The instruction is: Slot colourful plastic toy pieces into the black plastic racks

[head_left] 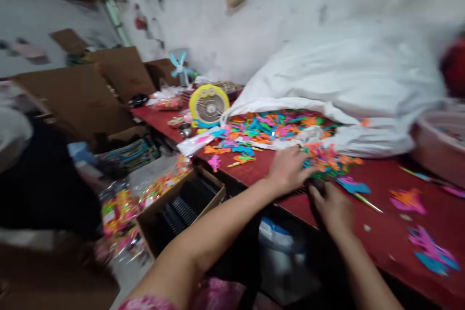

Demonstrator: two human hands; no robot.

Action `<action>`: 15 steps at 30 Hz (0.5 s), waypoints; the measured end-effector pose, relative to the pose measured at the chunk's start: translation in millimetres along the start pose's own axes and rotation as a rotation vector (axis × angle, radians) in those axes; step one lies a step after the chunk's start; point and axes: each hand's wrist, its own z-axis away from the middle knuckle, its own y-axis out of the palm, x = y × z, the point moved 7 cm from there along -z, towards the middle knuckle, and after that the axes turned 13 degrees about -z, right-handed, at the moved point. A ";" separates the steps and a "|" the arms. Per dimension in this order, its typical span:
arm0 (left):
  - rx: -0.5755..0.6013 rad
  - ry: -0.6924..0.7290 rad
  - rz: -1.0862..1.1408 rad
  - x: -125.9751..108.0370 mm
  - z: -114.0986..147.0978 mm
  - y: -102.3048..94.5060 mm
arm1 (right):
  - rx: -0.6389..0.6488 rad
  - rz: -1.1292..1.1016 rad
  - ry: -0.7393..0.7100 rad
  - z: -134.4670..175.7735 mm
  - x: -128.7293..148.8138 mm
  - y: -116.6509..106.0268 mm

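My left hand (288, 169) lies at the left edge of a small heap of orange, pink and green plastic pieces (327, 159) on the red table. Its thumb is stretched toward my right hand, apart from the fingers, whose tips are partly hidden. Close beside it, my right hand (336, 206) is curled at the table's front edge, its thumb against a small dark thing too blurred to name. A dark strip lies below the left palm. Right of the heap are a flat blue-and-pink piece (354, 185) and a yellow-green pen-like stick (367, 202).
A white sack (348, 72) spills more colourful pieces (276, 126) behind the hands. A yellow fan (209, 106) stands left of it, a pink basin (441, 147) right. Below the table edge sits a carton (214, 206) of black combs, beside bagged toys (121, 210).
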 end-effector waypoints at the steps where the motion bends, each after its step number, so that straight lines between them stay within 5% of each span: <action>1: -0.056 -0.045 0.022 5.5 6.7 -3.1 | -0.018 -0.019 0.037 2.2 -9.2 -3.9; 5: -0.160 -0.164 0.088 22.0 46.6 -5.8 | -0.050 -0.140 0.062 3.3 -17.8 1.7; 9: -0.043 -0.180 0.107 11.8 71.3 22.8 | -0.079 -0.248 0.127 5.2 -24.5 -0.7; 15: 0.124 -0.147 0.101 2.9 67.8 63.5 | -0.150 -0.370 0.191 13.4 -40.6 -18.6</action>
